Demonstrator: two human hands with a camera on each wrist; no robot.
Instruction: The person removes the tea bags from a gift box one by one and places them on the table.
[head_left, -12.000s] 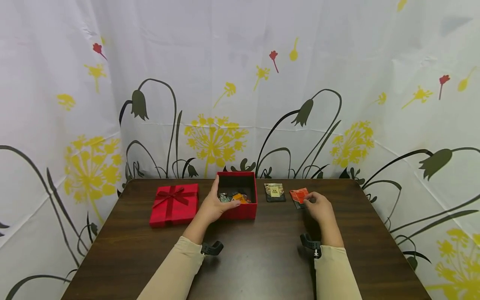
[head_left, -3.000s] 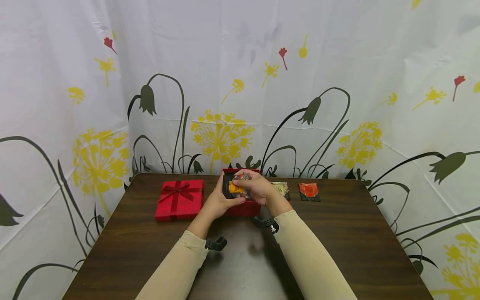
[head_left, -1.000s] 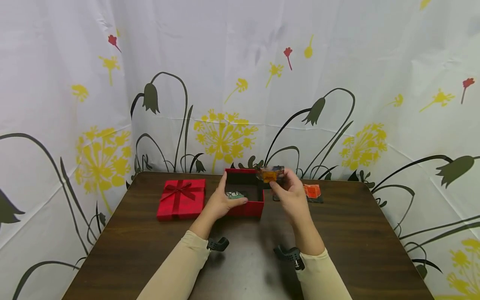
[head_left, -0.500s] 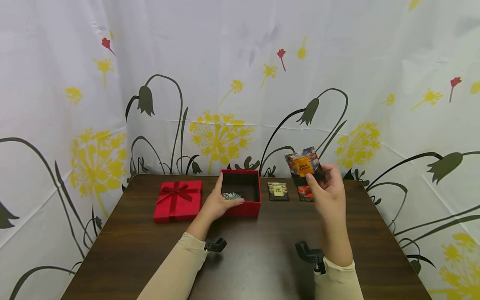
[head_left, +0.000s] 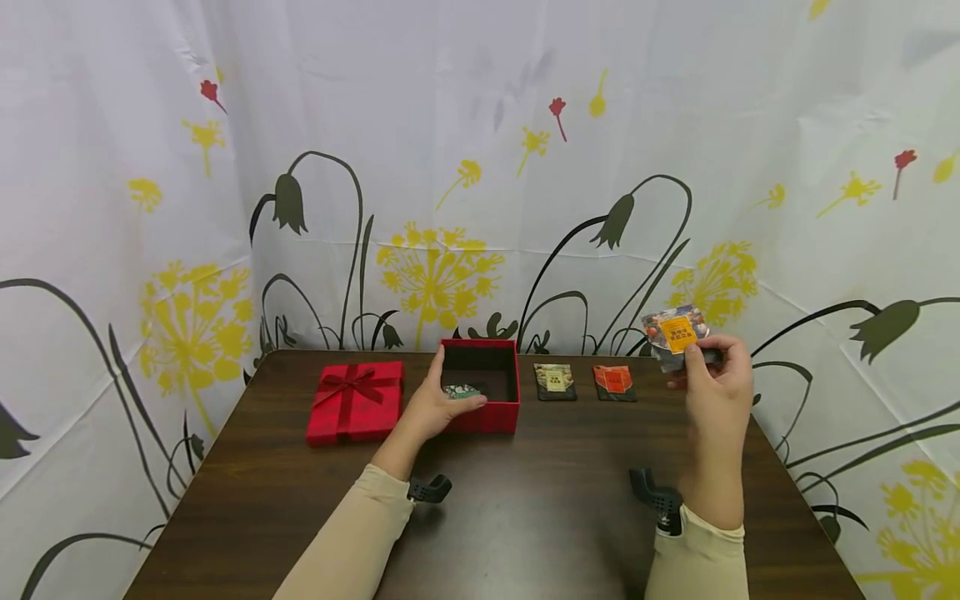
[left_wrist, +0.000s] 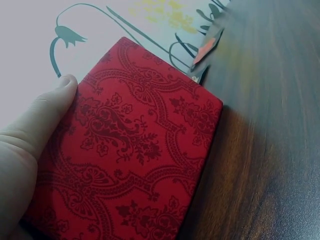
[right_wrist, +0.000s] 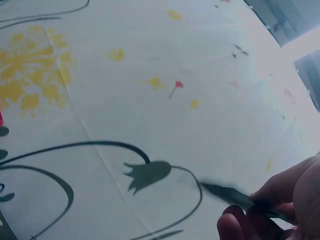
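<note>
My left hand (head_left: 432,407) grips the open red gift box (head_left: 487,418) at its left front corner, the thumb lying over the front rim. Inside the dark interior, a green patterned sachet (head_left: 460,392) lies at the front left, partly hidden by that thumb. My right hand (head_left: 720,387) pinches a dark sachet with an orange label (head_left: 678,333) between thumb and fingers, raised above the table's right side. In the right wrist view the sachet (right_wrist: 230,194) appears edge-on and blurred. The box's patterned red side (left_wrist: 125,135) fills much of the left wrist view beside the thumb.
A sachet with a pale yellow label (head_left: 555,382) and one with a red-orange label (head_left: 614,382) lie in a row right of the box. The red lid with a ribbon bow (head_left: 356,403) lies left of it. A flowered curtain (head_left: 480,167) hangs behind the brown table (head_left: 517,517).
My right hand has lifted the orange-labelled sachet out of the box and carried it rightward past the two others. Earlier it was at the red-orange sachet. My left hand stays on the box.
</note>
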